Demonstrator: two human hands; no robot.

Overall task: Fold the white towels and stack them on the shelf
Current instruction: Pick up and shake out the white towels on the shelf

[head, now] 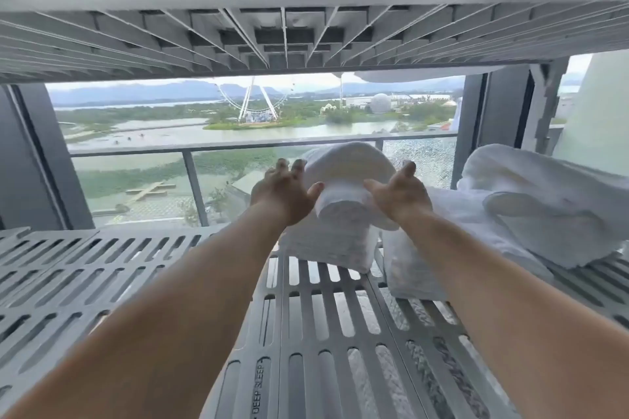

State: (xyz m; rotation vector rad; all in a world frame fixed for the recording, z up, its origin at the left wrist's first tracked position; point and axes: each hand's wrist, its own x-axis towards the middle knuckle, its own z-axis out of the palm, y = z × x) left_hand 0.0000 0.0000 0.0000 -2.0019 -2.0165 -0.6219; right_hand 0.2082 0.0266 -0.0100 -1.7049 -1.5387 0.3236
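**Entry: top towel, flanked by two open hands**

- **Shelf (102,265).** Grey and slatted. We reach in across it with both forearms.
- **Left hand (286,192).** The fingers are splayed and straight and grip nothing. The thumb tip touches the towel's left flank.
- **Top towel (347,173).** White and folded, it rests on a second folded towel (326,248), which sits on the shelf. It lies straight ahead of us, between the two hands. We judge that its long axis runs away from us toward the window (153,153), with a rounded end facing us.
- **Right hand (403,190).** It is likewise open, with the thumb against the towel's right flank. The two hands sit level, and neither is nearer the towel.
- **Third folded towel (415,275).** It lies just beside the stack.
- **Looser heap of white towels (544,201).** It lies further right on the shelf.

**Assessment.** The palms face each other across the towel's short axis. We judge that the coming move, whether squaring the towel or letting it go, calls for both hands to work evenly. An uneven push could skew the towel on the one below.
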